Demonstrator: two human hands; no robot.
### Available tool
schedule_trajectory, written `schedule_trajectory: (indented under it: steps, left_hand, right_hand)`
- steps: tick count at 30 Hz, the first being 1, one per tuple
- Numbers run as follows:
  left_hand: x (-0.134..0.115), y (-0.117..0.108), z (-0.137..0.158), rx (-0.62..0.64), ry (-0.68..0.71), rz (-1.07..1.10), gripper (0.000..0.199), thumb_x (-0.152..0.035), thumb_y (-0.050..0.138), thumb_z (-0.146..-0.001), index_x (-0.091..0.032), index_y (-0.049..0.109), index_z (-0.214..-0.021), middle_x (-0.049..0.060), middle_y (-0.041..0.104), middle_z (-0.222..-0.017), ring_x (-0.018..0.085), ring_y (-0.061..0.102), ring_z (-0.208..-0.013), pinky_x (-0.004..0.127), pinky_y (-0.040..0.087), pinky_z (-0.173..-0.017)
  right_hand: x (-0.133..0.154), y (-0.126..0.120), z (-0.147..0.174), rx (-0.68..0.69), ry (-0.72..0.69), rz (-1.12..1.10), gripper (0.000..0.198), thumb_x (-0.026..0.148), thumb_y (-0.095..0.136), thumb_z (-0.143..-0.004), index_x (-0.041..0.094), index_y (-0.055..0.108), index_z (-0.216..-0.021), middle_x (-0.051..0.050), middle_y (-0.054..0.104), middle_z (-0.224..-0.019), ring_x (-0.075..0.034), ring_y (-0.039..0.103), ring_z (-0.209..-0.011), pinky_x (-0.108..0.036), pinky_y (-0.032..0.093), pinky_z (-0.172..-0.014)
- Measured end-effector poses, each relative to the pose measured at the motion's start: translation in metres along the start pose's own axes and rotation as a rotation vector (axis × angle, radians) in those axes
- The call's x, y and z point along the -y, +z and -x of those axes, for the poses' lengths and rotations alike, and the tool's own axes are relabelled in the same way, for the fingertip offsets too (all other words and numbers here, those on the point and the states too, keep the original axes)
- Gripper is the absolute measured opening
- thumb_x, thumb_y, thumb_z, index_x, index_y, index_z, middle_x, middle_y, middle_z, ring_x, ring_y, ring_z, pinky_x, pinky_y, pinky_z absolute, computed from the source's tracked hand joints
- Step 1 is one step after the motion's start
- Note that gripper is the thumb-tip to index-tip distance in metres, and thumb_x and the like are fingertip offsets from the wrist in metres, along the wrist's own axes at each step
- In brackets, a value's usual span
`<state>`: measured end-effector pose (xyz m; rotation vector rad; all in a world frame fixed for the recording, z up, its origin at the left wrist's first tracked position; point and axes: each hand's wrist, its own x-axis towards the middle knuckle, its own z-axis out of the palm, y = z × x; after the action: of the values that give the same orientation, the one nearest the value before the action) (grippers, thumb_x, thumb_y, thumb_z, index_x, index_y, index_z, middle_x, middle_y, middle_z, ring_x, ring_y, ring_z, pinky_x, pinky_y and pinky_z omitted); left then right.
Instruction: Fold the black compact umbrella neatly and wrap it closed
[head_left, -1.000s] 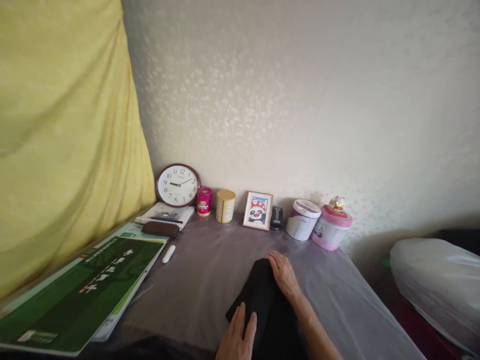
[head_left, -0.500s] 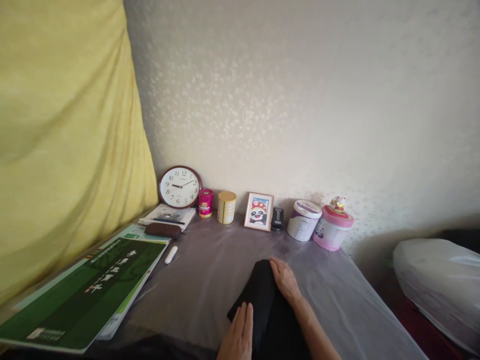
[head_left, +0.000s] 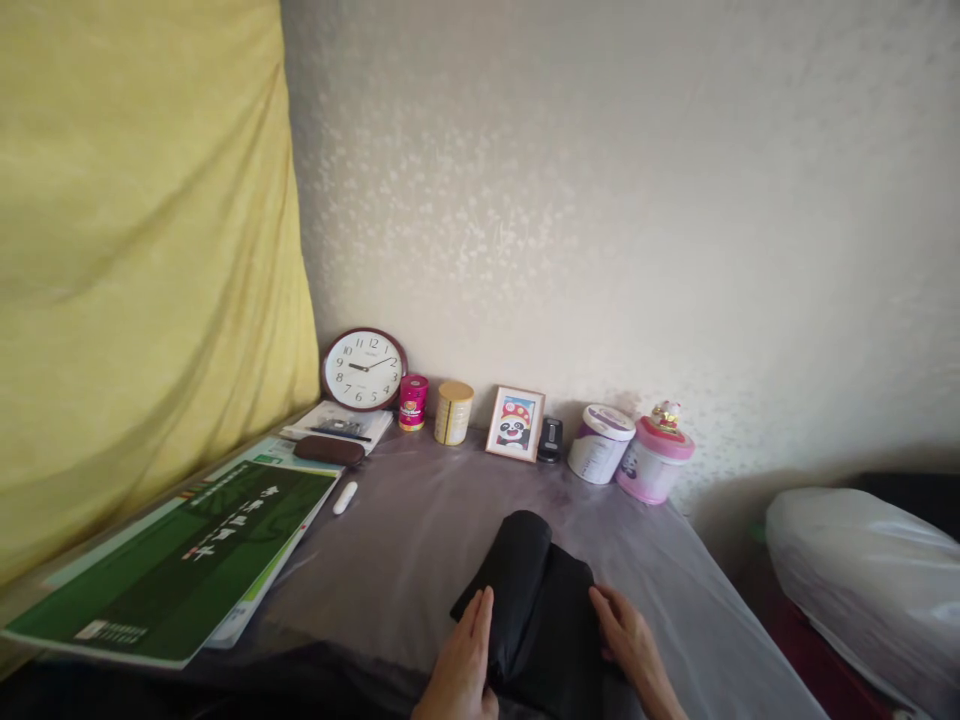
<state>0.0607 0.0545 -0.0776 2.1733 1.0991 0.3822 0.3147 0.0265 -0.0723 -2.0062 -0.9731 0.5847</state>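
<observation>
A piece of black cloth [head_left: 559,625] lies folded on the front of the covered table, its left part doubled over into a thick, rounded fold. My left hand [head_left: 465,655] rests against the left side of that fold, fingers stretched out and close together, thumb low near the bottom end. At the cloth's right edge is my right hand [head_left: 628,640], its fingers bent and closed on the fabric. The lower end of the cloth runs down to the bottom of the view.
Along the wall stand a clock [head_left: 365,368], a pink can [head_left: 412,403], a yellow-lidded can [head_left: 454,413], a framed panda picture [head_left: 515,424] and two lidded tubs. Green booklets [head_left: 187,560], a brown case [head_left: 328,450] and a white stick-like object [head_left: 345,498] lie left.
My right hand has moved from the cloth's top edge down to its right edge. The left part of the cloth now forms a thicker fold, and the right part shows flatter beside it.
</observation>
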Motion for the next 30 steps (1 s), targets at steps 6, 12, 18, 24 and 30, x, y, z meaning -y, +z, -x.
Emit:
schedule_trajectory:
  steps: [6, 12, 18, 24, 30]
  left_hand:
    - [-0.006, -0.004, 0.010, -0.051, -0.036, -0.029, 0.095, 0.001, 0.046, -0.051, -0.004, 0.010, -0.140, 0.014, 0.018, -0.148, 0.020, 0.023, -0.135, 0.027, 0.022, -0.111]
    - [-0.019, -0.009, 0.021, -0.062, -0.068, -0.072, 0.091, 0.001, 0.044, -0.057, -0.006, 0.008, -0.140, 0.013, 0.017, -0.149, 0.020, 0.024, -0.134, 0.028, 0.022, -0.110]
    - [-0.024, -0.008, 0.021, -0.039, -0.122, -0.119, 0.093, 0.001, 0.046, -0.055, -0.006, 0.008, -0.140, 0.015, 0.014, -0.149, 0.023, 0.023, -0.135, 0.031, 0.024, -0.109]
    - [-0.023, -0.007, 0.019, -0.027, -0.142, -0.152, 0.096, 0.000, 0.049, -0.050, -0.004, 0.012, -0.139, 0.016, 0.015, -0.149, 0.024, 0.023, -0.135, 0.031, 0.022, -0.110]
    - [-0.010, 0.001, 0.014, -0.094, -0.100, -0.131, 0.089, -0.005, 0.051, -0.052, -0.003, 0.023, -0.137, 0.016, 0.023, -0.147, 0.025, 0.027, -0.133, 0.032, 0.024, -0.110]
  right_hand:
    - [0.022, 0.005, 0.020, -0.002, 0.005, -0.148, 0.051, 0.060, 0.054, -0.064, 0.016, 0.062, -0.091, -0.004, 0.066, -0.071, -0.022, 0.063, -0.066, -0.027, 0.049, -0.049]
    - [0.063, 0.013, 0.038, 0.178, -0.050, -0.451, 0.043, 0.053, 0.061, -0.067, 0.017, 0.062, -0.091, -0.002, 0.066, -0.071, -0.019, 0.063, -0.064, -0.028, 0.050, -0.056]
    - [0.101, 0.039, 0.025, 0.208, -0.163, -0.533, 0.044, 0.048, 0.066, -0.066, 0.016, 0.059, -0.095, -0.001, 0.065, -0.070, -0.019, 0.062, -0.064, -0.028, 0.049, -0.056]
    - [0.104, 0.079, 0.004, 0.208, -0.179, -0.426, 0.050, 0.047, 0.062, -0.068, 0.015, 0.054, -0.105, 0.000, 0.063, -0.064, -0.018, 0.060, -0.055, -0.026, 0.046, -0.047]
    - [0.098, 0.098, -0.010, 0.184, -0.153, -0.127, 0.052, 0.037, 0.057, -0.071, 0.010, 0.049, -0.115, -0.001, 0.061, -0.067, -0.017, 0.060, -0.056, -0.024, 0.045, -0.041]
